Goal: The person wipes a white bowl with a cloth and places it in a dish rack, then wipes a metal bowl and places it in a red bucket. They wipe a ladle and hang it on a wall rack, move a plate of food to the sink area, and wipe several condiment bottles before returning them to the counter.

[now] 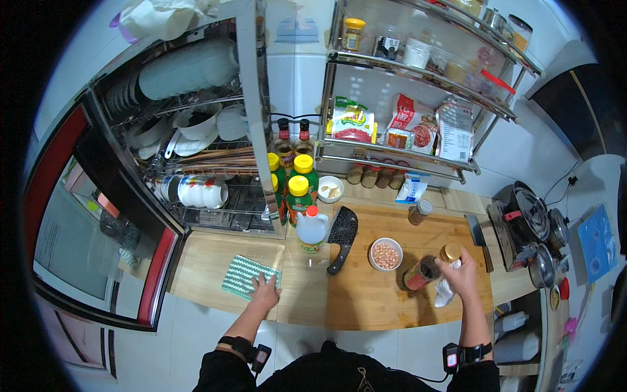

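Observation:
My left hand [265,294] rests with spread fingers on a folded green-and-white striped cloth [242,277] at the counter's front left. Between the fingers of my right hand [461,277] is a gold jar lid [450,252]. A crumpled white tissue or cloth [445,292] shows below that hand; I cannot tell whether it is gripped. Just left of my right fingers, an uncapped glass jar [421,275] with dark contents and a red label stands on the wooden cutting board [362,306]. A white bowl of shelled peanuts [385,254] sits left of the jar.
A black cleaver [343,237] lies at the board's left edge, another knife [477,240] at its right. Behind are a white jug [311,230], yellow-capped bottles [299,193], a small bowl [331,189] and a shaker [420,212]. A dish rack [254,117] rises at left, spice shelves [392,152] behind.

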{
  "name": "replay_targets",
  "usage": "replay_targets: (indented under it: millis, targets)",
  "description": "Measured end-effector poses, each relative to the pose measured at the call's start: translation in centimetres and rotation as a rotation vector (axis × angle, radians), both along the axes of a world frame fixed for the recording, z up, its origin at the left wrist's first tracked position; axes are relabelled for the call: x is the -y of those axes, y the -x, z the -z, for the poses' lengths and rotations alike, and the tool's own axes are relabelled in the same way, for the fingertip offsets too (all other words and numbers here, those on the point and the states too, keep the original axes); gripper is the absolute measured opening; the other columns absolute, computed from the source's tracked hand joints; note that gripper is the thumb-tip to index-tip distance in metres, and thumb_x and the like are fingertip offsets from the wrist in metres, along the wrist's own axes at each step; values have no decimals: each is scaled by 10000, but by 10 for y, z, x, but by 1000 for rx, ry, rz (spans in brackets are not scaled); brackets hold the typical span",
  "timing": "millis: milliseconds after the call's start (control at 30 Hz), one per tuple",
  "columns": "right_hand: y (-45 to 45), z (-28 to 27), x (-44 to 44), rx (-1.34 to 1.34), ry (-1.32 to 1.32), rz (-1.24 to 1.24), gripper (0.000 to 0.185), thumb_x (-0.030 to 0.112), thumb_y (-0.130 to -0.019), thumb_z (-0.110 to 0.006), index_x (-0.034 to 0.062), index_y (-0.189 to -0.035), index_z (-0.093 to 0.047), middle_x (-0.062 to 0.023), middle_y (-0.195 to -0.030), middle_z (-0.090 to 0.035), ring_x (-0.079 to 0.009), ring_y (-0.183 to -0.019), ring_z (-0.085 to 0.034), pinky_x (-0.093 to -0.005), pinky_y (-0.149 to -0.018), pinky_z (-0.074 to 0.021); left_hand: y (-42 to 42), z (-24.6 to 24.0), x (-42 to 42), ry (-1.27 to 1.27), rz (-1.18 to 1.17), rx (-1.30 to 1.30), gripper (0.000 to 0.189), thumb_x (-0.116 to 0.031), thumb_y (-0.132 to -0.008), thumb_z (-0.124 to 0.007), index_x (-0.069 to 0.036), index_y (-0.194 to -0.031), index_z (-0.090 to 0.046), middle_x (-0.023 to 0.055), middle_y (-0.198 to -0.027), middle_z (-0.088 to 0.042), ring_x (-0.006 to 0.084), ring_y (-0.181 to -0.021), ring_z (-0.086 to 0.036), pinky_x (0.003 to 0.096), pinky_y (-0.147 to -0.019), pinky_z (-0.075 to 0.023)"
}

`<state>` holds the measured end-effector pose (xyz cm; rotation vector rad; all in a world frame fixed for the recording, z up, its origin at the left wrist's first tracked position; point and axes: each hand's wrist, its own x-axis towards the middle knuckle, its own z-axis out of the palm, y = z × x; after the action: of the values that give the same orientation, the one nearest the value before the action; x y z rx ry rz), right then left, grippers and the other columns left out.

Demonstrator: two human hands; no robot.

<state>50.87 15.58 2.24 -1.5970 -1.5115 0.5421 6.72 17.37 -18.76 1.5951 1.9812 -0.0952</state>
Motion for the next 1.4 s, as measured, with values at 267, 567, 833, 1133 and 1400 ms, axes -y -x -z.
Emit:
replay_targets:
  millis: [267,567,833,1133,1400]
  targets:
    - [-58,43,-46,-147,37,150,331,128,-719,-709,19,-998,-568,-58,-897,-633,-132,-806,-583,-284,-729,-464,58,6,-21,-13,-14,-213,566,-257,-820,-531,-241,-1340,-307,123,-1449,-150,380,-1326,-114,637,-965,-220]
    - [-85,47,-71,-129,77,147,357,124,-723,-702,-18,-1003,-532,-79,-891,-626,-138,-781,-573,-281,-691,-465,-49,-93,-65,-954,277,284,392,-27,-730,-586,-1,-1109,-487,193,-1151,-496,364,-1075,-467,404,-901,-402]
    - [-93,11,-33,349,470,200,515,229,-656,-763,-39,-1024,-522,-156,-883,-625,-234,-797,-606,-346,-691,-481,-97,-140,-82,-1232,360,380,373,6,-685,-596,-31,-1047,-514,158,-1071,-512,350,-975,-490,420,-841,-414]
    - [37,28,-18,-532,502,-268,203,152,-844,-602,68,-1021,-547,-10,-869,-568,-85,-773,-527,-239,-667,-453,-140,-147,-22,-316,923,1015,186,-151,-837,-589,-46,-987,-556,85,-906,-583,206,-860,-560,324,-739,-448]
    - [178,1,16,-523,492,-556,517,115,-840,-598,90,-1277,-322,-45,-1023,-517,-129,-921,-520,-272,-777,-452,-81,-170,23,-406,642,1095,364,-212,-759,-652,-18,-1028,-503,147,-864,-593,246,-792,-585,340,-689,-453]
